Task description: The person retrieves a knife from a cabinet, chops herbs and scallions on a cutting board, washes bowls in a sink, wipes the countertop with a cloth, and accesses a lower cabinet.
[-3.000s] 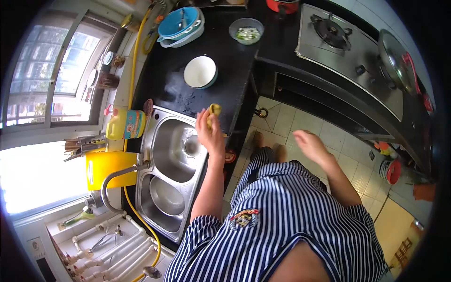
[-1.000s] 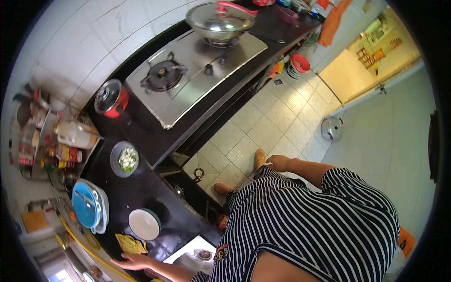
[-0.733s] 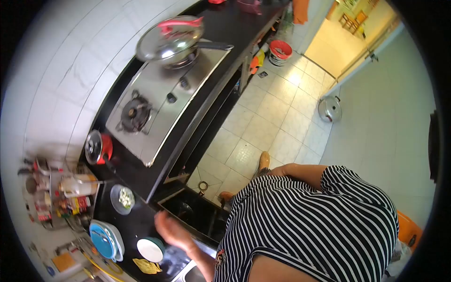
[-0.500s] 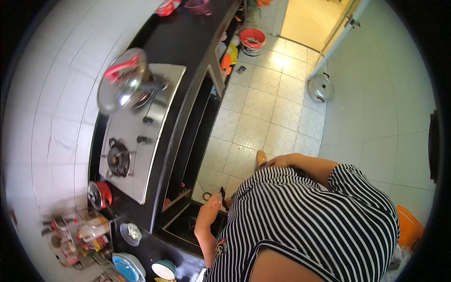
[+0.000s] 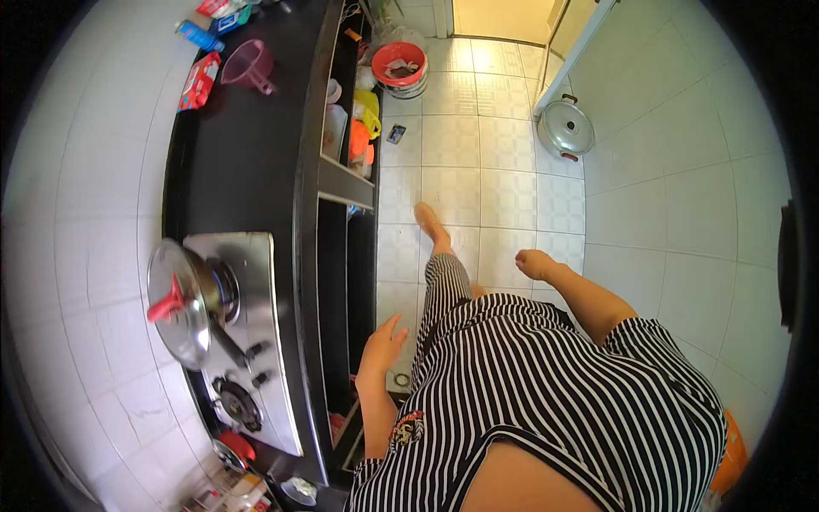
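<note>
My left hand (image 5: 386, 343) hangs beside the open cabinet under the counter, its fingers apart and nothing in it. Out over the floor tiles, my right hand (image 5: 533, 264) is loosely curled, with no object visible in it. A pan (image 5: 205, 286) with a long dark handle sits on the stove (image 5: 256, 256), to the left of my left hand. Its glass lid (image 5: 183, 337) with a red handle lies tilted on the wall side. Neither hand touches the pan or the counter. One foot (image 5: 429, 224) is forward on the tiles.
A red bucket (image 5: 399, 64) stands by the cabinet near the doorway, with a small dark card-like object (image 5: 396, 134) on the floor. A lidded metal pot (image 5: 566, 128) sits against the right wall. On the counter are a pink ladle-like scoop (image 5: 248, 66) and a blue can (image 5: 199, 37).
I have stepped forward along the counter, so the stove now appears lower. My right hand has swung away from my body. My left hand's fingers now show spread.
</note>
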